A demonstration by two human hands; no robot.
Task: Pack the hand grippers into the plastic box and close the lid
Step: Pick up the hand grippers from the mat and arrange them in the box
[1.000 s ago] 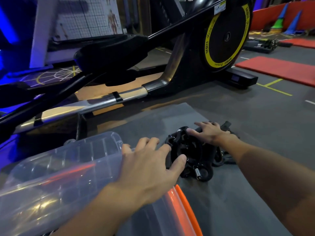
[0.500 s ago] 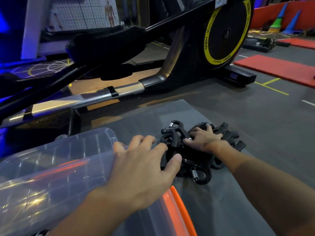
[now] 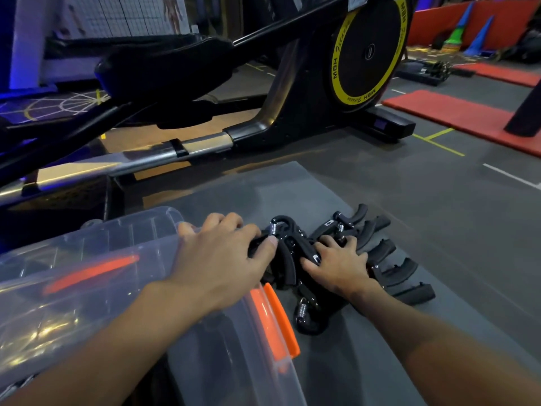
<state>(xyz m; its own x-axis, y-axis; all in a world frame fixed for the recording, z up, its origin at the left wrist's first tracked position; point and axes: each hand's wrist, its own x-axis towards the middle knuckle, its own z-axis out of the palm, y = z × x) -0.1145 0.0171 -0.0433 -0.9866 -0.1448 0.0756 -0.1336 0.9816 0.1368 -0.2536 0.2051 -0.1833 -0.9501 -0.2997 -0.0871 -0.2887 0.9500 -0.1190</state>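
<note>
A pile of black hand grippers (image 3: 288,244) with steel springs lies on the grey mat, with several more handles fanned out (image 3: 392,273) to its right. My right hand (image 3: 336,266) lies on top of the pile, its fingers curled onto the grippers. My left hand (image 3: 222,259) rests with spread fingers on the edge of the clear lid (image 3: 87,259), its thumb touching the leftmost gripper. The clear plastic box (image 3: 248,376) with an orange latch (image 3: 273,320) lies below the left forearm, its inside mostly hidden.
A black elliptical trainer with a yellow-rimmed flywheel (image 3: 369,51) and a steel rail (image 3: 164,153) stands right behind the mat. Red mats (image 3: 456,115) lie on the floor at the far right. The grey mat (image 3: 439,332) extends right of the pile.
My right hand has dragged the pile nearer to the box, uncovering several handles on its right. My left thumb has come up against the leftmost gripper.
</note>
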